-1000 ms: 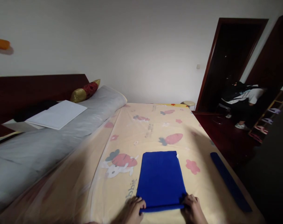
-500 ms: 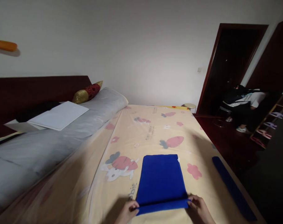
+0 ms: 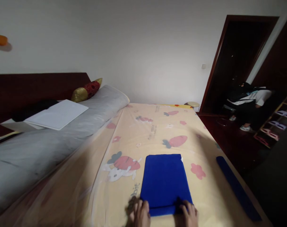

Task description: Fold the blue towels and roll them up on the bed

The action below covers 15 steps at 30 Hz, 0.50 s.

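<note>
A blue cloth (image 3: 165, 179), folded into a rectangle, lies on the patterned bed sheet (image 3: 124, 201). A narrow fold runs along its near edge, and a small white tag shows at its far right corner. My left hand (image 3: 142, 215) rests palm down at the near left corner, fingertips on the fold. At the near right corner my right hand (image 3: 190, 214) lies palm down too, its fingers on the cloth. Both hands look open, pressing rather than pinching; their undersides are hidden. To the right, a long folded blue strip (image 3: 238, 187) lies along the bed's edge.
A grey covered roll of bedding (image 3: 63, 138) runs along the left, with a white board (image 3: 57, 114) on it. A red and gold cushion (image 3: 88, 90) sits by the headboard (image 3: 39, 85). A person (image 3: 250, 101) sits near the doorway beside a shoe rack (image 3: 275, 123).
My hands have gone from pinching the near corners to lying palm down on them, closer together. The near edge of the blue cloth now lies flatter. The view has shifted slightly.
</note>
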{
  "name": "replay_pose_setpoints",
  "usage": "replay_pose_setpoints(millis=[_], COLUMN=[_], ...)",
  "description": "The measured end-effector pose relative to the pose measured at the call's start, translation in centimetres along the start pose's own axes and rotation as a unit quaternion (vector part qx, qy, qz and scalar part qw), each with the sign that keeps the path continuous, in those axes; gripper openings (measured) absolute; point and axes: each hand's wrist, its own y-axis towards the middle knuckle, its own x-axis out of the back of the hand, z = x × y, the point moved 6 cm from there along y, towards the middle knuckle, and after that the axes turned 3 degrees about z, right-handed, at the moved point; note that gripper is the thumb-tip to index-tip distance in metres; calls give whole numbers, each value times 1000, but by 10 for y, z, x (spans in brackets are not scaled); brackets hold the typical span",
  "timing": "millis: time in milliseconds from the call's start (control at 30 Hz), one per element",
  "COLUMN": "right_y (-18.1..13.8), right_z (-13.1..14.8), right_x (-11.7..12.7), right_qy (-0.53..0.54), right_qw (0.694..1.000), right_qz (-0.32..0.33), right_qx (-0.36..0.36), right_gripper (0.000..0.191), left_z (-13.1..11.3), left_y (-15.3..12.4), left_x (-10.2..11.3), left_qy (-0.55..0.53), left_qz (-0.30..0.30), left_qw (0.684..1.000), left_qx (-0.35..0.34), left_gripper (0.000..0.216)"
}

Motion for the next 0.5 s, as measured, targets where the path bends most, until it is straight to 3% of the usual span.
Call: replay_pose_setpoints(millis=[100,200,300,400,500], right_y=[-5,-7,-8,-8,-8], right_z=[53,65,28,-28,-59], right_x=[-31,-44,-31,-9,7], right_qy=[42,47,10,-29,-46], right_qw=[998,997,998,999,999], right_qz=[35,29,-4,-17,-12], right_qx=[40,54,69,28,-15], right_gripper=[35,41,44,45,48], left_z=[-45,-47,-8,36,51], left_y=[-8,-7,-4,-3,-5], left_x=[-37,-45,-20,12,25], left_qy=[1,-11,-16,-33,-37], left_qz=[20,9,-19,-20,-2], left_qw=[999,998,998,998,999], left_qx=[-36,-54,-66,-40,-5], left_gripper=[49,37,22,26,24])
